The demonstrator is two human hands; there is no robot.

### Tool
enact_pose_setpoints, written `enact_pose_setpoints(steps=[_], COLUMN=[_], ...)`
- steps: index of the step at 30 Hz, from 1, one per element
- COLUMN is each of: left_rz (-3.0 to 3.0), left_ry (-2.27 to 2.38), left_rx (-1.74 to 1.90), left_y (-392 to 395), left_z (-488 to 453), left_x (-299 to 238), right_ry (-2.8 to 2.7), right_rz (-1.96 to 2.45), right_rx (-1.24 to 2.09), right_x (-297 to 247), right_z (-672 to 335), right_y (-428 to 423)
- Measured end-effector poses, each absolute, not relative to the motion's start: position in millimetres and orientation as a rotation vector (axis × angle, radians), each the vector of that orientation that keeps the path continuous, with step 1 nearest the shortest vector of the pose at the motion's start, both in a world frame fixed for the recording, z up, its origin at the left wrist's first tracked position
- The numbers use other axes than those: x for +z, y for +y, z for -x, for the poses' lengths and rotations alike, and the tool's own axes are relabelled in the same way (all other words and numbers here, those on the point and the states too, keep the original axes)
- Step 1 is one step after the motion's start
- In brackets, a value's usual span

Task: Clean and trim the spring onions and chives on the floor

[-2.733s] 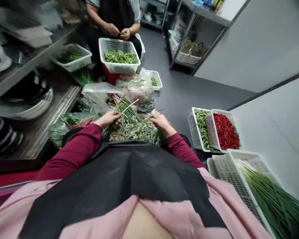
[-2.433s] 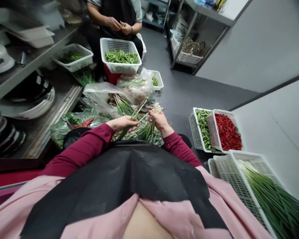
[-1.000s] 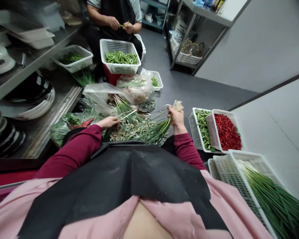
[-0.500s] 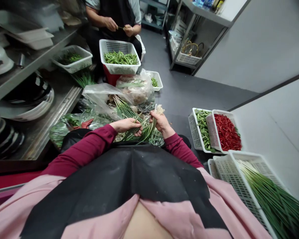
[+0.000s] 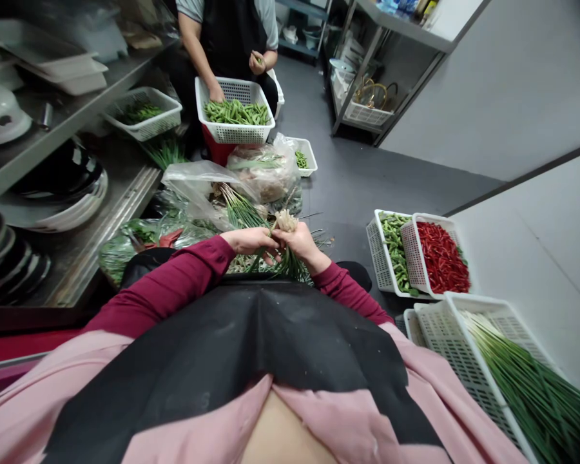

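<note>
My right hand (image 5: 299, 243) is wrapped round a bunch of spring onions (image 5: 286, 221), white root ends up and green leaves hanging down. Beside it my left hand (image 5: 256, 242) is closed, thumb and fingers pinching at a green spring onion stalk close to the bunch; the exact grip is partly hidden. Loose trimmed greens lie below both hands. Just beyond, more spring onions (image 5: 239, 205) stick out of an open clear plastic bag (image 5: 193, 175).
A co-worker sits opposite, one hand (image 5: 216, 91) in a basket of green pods (image 5: 236, 115). Baskets of green peppers (image 5: 394, 248), red chillies (image 5: 442, 258) and long spring onions (image 5: 526, 374) stand right. A metal shelf (image 5: 125, 212) with bowls and plates edges the left.
My hands have come together; the right moved slightly left and down with the bunch, its root ends now upright. The co-worker's one hand has dropped into the pod basket.
</note>
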State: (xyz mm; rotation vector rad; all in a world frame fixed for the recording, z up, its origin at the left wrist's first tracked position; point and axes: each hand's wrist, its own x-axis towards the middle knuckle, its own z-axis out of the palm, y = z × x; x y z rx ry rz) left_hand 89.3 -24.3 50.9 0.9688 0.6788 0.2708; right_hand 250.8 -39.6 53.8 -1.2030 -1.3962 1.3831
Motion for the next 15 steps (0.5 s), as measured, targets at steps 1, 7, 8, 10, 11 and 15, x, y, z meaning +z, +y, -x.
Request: enact_pose_setpoints(steps=[1,7,8,10,11,15], left_rz=[-0.987,-1.537,-1.618,-1.702,-1.714,-1.626], left_ry=[0.684,0.961,1.003,1.061,1.085,1.132], left_rx=[0.296,0.561,0.566,0.556,0.538,0.418], left_y=[-24.5,-22.8,-22.5,-22.0,-21.7,-18.8], left_z=[-89.0,-82.9,-81.3,-76.6,-73.4,-57.1], left_x=[51.2,50.5,49.1,44.5,41.2,22.8], right_ry=[-1.386,-1.316,-1.274,-1.138,-1.055,-0.81], right_rz=[1.225,1.227,1.226,1.218,1.212,1.174], right_rx=[1.363,1.367,1.372,1.379,1.385,1.401], right_x=[52.4,46.4,46.3,47.5,48.8,58.0], right_z=[-251.7,-258.4,-259.4,-263.6,-267.2,-289.7], right_y=[-38.8,-36.6,-36.2,-34.3,-32.9,-25.4])
